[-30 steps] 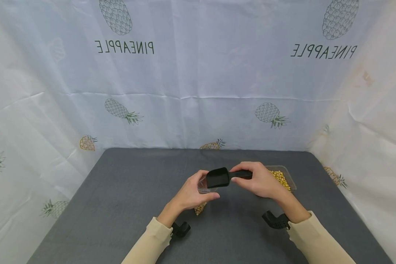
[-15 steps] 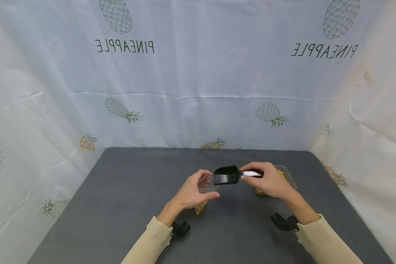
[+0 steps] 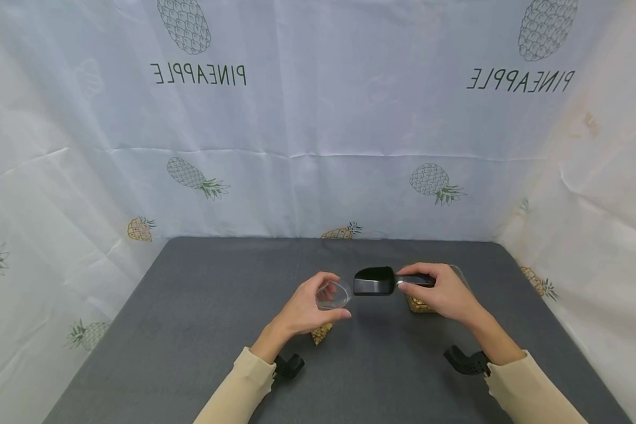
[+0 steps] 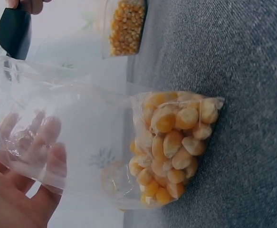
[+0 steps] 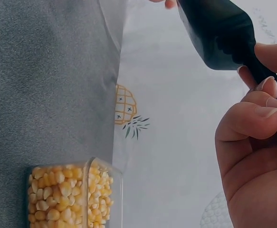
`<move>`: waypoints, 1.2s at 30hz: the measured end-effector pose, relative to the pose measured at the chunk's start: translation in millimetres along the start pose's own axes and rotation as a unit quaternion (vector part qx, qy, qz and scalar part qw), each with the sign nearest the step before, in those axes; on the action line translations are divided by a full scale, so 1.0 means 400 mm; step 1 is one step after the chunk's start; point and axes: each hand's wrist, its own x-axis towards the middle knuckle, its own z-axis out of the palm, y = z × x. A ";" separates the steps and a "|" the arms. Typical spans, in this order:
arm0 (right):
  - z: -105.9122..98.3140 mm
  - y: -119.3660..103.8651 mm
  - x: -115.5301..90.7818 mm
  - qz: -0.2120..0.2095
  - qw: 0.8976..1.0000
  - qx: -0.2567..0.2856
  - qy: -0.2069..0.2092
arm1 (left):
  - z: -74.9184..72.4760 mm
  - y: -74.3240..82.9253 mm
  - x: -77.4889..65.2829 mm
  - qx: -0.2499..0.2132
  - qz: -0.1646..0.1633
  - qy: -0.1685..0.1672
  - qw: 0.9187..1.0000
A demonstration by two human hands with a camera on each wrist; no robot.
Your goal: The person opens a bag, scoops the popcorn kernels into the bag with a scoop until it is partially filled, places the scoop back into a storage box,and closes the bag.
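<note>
My left hand (image 3: pixel 304 309) holds a clear plastic bag (image 4: pixel 90 137) upright near its mouth, fingers and thumb spread around it. Corn kernels (image 4: pixel 169 147) fill the bottom of the bag, which appears to rest on the table. To the right, my right hand (image 3: pixel 440 294) grips a black scoop (image 3: pixel 374 281) by its handle. The scoop's bowl is just right of the bag mouth, apart from it, and looks empty in the head view. Behind the right hand stands a clear plastic box (image 5: pixel 57 199) of corn kernels, partly hidden by that hand in the head view.
A dark grey table (image 3: pixel 217 330) lies under both hands. White cloth (image 3: pixel 307 118) with pineapple prints hangs behind the table and along both sides. Each wrist wears a black camera mount (image 3: pixel 466 360).
My right hand has moved right with the scoop, away from the bag mouth and over toward the box, hiding more of it. My left hand stays nearly still with the bag.
</note>
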 end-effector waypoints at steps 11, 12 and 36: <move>0.003 0.018 -0.007 -0.004 1.000 0.001 0.007 | -0.002 0.005 0.001 0.038 -0.007 -0.018 0.999; 0.003 0.018 -0.008 -0.004 1.000 0.001 0.007 | -0.002 0.005 0.001 0.041 -0.005 -0.016 0.999; -0.034 0.036 -0.042 0.019 0.999 0.016 0.020 | 0.010 -0.012 0.004 -0.044 0.012 0.002 0.999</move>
